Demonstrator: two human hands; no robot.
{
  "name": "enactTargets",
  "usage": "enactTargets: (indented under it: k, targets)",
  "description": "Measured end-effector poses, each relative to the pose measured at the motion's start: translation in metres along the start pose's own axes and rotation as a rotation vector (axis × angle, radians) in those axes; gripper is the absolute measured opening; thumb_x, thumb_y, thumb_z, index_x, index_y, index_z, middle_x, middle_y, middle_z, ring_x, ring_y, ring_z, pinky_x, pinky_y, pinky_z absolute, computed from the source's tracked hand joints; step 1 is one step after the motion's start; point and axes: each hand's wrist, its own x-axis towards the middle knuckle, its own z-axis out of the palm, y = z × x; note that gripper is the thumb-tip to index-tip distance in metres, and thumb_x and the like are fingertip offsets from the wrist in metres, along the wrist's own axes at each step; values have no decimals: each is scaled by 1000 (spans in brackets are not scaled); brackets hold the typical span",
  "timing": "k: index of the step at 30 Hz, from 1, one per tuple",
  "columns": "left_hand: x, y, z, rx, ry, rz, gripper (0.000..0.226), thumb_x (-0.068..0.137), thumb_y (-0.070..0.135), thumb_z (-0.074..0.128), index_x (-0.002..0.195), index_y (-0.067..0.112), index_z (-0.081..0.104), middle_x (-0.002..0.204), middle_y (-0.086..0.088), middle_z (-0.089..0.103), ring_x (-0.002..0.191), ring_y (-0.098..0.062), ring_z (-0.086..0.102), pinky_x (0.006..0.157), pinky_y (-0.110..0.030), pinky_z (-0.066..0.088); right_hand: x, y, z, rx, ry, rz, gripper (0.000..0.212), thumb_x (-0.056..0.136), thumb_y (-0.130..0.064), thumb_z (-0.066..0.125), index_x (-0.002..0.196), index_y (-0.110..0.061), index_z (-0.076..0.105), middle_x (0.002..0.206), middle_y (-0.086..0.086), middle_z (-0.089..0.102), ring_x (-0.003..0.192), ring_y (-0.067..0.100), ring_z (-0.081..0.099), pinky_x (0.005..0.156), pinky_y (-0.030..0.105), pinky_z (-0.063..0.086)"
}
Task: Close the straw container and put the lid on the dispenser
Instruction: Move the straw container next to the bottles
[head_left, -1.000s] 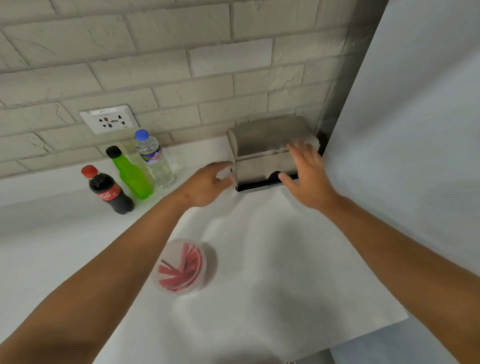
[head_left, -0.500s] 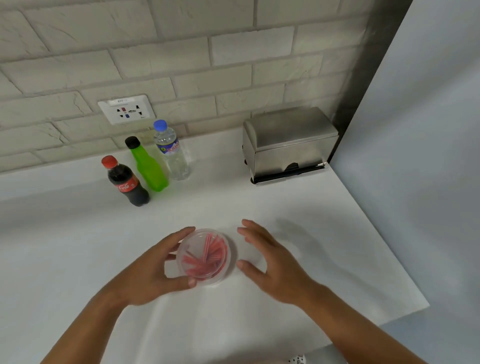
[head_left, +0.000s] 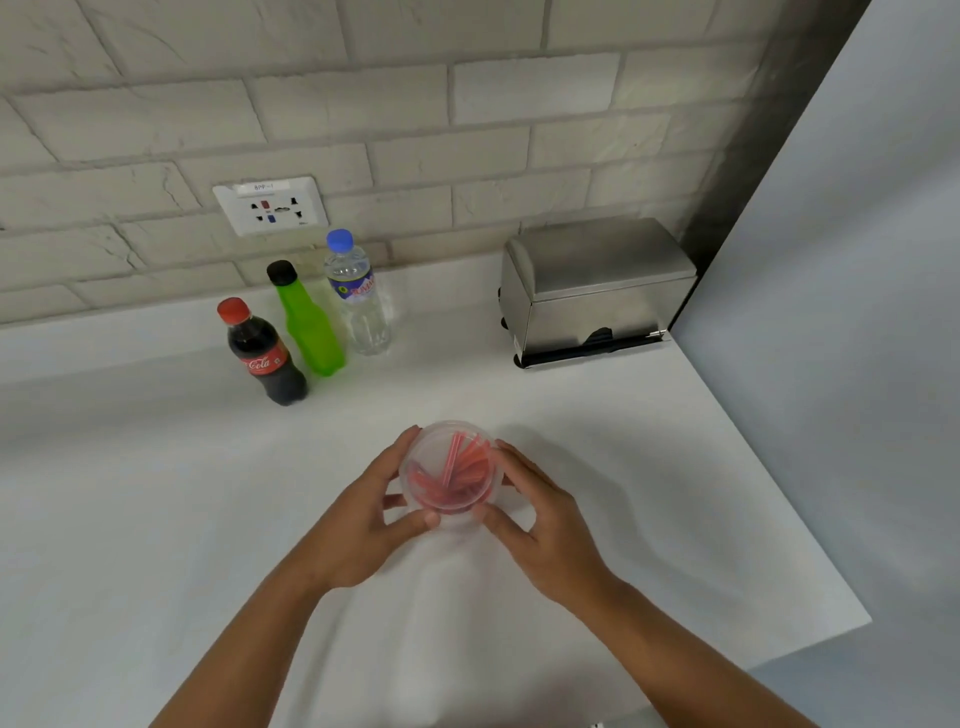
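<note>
A round clear plastic straw container (head_left: 451, 475) with several red straws inside sits on the white counter, a clear lid over its top. My left hand (head_left: 363, 512) grips its left side, thumb at the front rim. My right hand (head_left: 540, 512) grips its right side. The stainless steel dispenser (head_left: 592, 288) stands at the back right against the brick wall, its hinged lid down.
Three bottles stand at the back: a cola bottle (head_left: 265, 358), a green bottle (head_left: 309, 325) and a water bottle (head_left: 358, 296). A wall socket (head_left: 270, 205) is above them. A grey wall (head_left: 841, 312) bounds the counter (head_left: 156, 493) on the right.
Both hands left the dispenser, came back to the straw container, and now close on its two sides. The head view has shifted down and nearer.
</note>
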Motion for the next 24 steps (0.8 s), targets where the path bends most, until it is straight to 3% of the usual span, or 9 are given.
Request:
enactTargets:
  k: [3,7,9,13,15,17,21,23,24]
  targets:
    - [19,2,2,-34,25,-13,96,85,52,71,160,45,12,156,34,32,135,18,42,102,-6,44,20,-1,-1,57,53,27,49,100,-47,62,142,-62,41,137,-43,55,127,-8,57,98,6,43]
    - [49,3,-3,-9,69,-16,96,94,39,69,166,28,7,163,9,34,145,-8,41,108,-21,45,52,7,0,7,34,69,44,105,-44,56,144,-58,41,129,-36,62,120,-7,61,93,9,47]
    - [68,2,-9,-8,85,-10,93,98,26,69,167,24,7,166,2,34,148,-15,40,105,-19,48,69,12,-1,7,28,65,42,106,-42,54,145,-54,43,128,-35,63,120,-8,62,93,6,45]
    - [109,2,-23,-31,110,-7,90,99,13,68,167,18,8,169,-7,28,148,-22,40,85,-1,48,107,21,0,34,37,99,42,104,-32,54,141,-52,51,122,-29,70,116,-2,67,94,17,52]
    - [128,3,-29,-24,117,-11,89,100,12,68,167,17,9,169,-9,29,148,-25,41,96,-5,44,126,25,0,45,57,123,42,103,-30,56,138,-52,54,119,-34,70,113,-4,68,94,18,52]
    - [144,6,-34,-22,121,-22,88,101,13,67,167,18,8,170,-10,28,150,-27,40,109,-21,38,143,30,-2,78,45,144,40,103,-29,56,140,-45,54,118,-23,74,108,-2,71,91,15,51]
    - [169,14,-42,-62,109,-59,88,102,13,65,167,20,7,171,-10,26,152,-27,37,110,-26,35,171,40,-8,105,38,175,45,104,-23,55,148,-33,52,106,-17,75,83,-11,70,79,9,49]
    - [178,18,-45,-46,105,-68,89,102,15,66,167,22,5,171,-10,26,152,-26,37,109,-26,34,183,42,-10,64,28,191,45,105,-22,54,150,-28,52,106,-9,76,80,-8,69,79,17,51]
    - [182,19,-46,-33,106,-73,89,102,16,65,167,23,4,170,-9,27,152,-26,37,109,-26,34,188,42,-11,40,17,197,44,106,-22,52,150,-27,52,114,-2,76,90,2,71,85,25,54]
